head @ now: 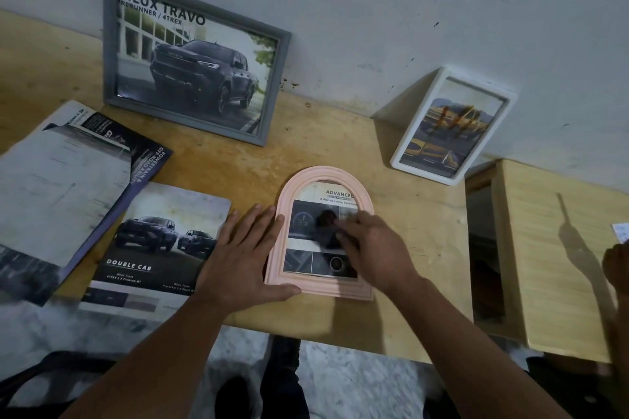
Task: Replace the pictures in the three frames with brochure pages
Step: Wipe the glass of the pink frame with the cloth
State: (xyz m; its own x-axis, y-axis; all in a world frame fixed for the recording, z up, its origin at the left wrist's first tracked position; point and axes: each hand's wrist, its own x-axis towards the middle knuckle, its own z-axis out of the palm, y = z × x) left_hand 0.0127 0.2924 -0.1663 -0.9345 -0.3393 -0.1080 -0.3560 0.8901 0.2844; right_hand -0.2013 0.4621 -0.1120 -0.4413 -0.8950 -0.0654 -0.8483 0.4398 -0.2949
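Observation:
A pink arched frame lies flat on the wooden table, with a brochure page headed "ADVANCED" inside it. My left hand rests flat against the frame's left edge, thumb along its bottom. My right hand lies on the frame's glass, fingers bent and blurred. A grey frame with a pickup-truck page leans on the wall at the back left. A white frame with a yellow picture leans at the back right. A "DOUBLE CAB" brochure page lies left of my hand.
More brochure pages are spread at the left edge of the table. A second wooden table stands to the right across a gap. Another person's hand shows at the far right edge. My legs and a stone floor are below the table.

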